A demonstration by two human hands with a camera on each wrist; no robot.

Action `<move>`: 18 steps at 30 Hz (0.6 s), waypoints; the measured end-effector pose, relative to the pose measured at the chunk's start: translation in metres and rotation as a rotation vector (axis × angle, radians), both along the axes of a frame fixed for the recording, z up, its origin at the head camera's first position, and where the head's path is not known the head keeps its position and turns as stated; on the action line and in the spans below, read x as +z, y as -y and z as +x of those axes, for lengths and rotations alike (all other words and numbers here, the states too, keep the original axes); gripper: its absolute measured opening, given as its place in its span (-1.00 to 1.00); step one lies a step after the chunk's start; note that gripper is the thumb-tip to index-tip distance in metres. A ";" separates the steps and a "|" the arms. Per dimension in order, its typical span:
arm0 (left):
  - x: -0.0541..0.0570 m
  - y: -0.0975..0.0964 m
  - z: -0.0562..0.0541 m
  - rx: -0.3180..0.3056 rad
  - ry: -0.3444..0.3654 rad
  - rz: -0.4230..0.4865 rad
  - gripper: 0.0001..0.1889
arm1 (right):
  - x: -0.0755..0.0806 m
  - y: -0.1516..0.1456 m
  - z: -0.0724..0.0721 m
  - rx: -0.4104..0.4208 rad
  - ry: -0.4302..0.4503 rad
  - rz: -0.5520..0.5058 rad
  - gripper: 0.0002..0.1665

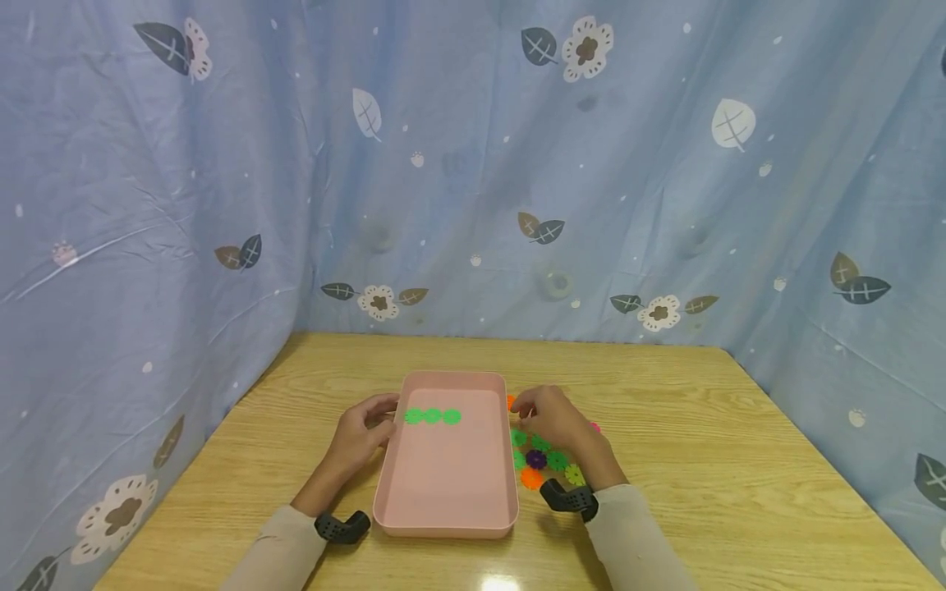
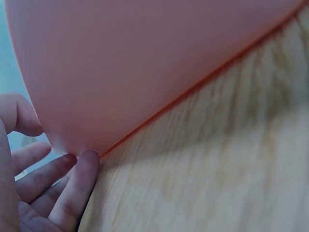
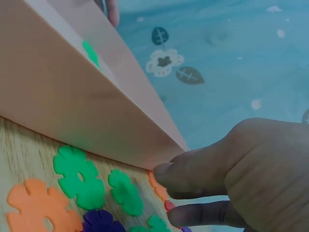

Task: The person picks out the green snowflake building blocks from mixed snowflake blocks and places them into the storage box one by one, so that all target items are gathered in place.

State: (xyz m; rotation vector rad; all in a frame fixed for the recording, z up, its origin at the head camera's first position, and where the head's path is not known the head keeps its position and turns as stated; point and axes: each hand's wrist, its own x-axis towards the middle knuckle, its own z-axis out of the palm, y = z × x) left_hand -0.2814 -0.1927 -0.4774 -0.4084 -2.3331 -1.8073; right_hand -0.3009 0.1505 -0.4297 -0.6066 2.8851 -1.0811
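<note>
A pink tray (image 1: 443,492) lies on the wooden table (image 1: 665,394), with three green flower pieces (image 1: 432,416) in a row near its far end. My left hand (image 1: 364,431) holds the tray's left wall (image 2: 145,63): the fingers (image 2: 72,183) lie against its base and the thumb reaches over the rim. My right hand (image 1: 550,419) is by the tray's far right corner. Its index finger and thumb (image 3: 193,174) pinch an orange flower piece (image 3: 157,186) against the table beside the tray wall (image 3: 72,106).
Loose flower pieces lie to the right of the tray: green (image 3: 77,176), orange (image 3: 38,210), purple (image 1: 536,459), yellow-green (image 1: 574,474) and a pink one (image 1: 594,428). A blue leaf-print cloth (image 1: 473,164) closes in the table on three sides.
</note>
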 end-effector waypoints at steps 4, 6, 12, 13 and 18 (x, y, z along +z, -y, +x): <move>0.001 -0.001 0.001 0.009 0.013 -0.012 -0.49 | -0.003 0.002 -0.001 0.045 0.041 0.004 -0.76; 0.006 -0.002 0.004 0.008 0.022 -0.014 -0.49 | -0.004 0.002 -0.001 0.064 0.047 0.017 -0.73; 0.015 -0.005 0.010 0.002 0.020 -0.018 -0.50 | -0.008 0.004 -0.002 0.123 -0.003 0.090 -0.75; 0.013 -0.004 0.008 0.004 0.015 -0.022 -0.50 | -0.008 0.004 -0.002 0.129 -0.012 0.100 -0.76; 0.001 -0.001 0.000 0.011 0.006 -0.017 -0.49 | -0.010 0.006 -0.001 0.108 0.009 0.109 -0.73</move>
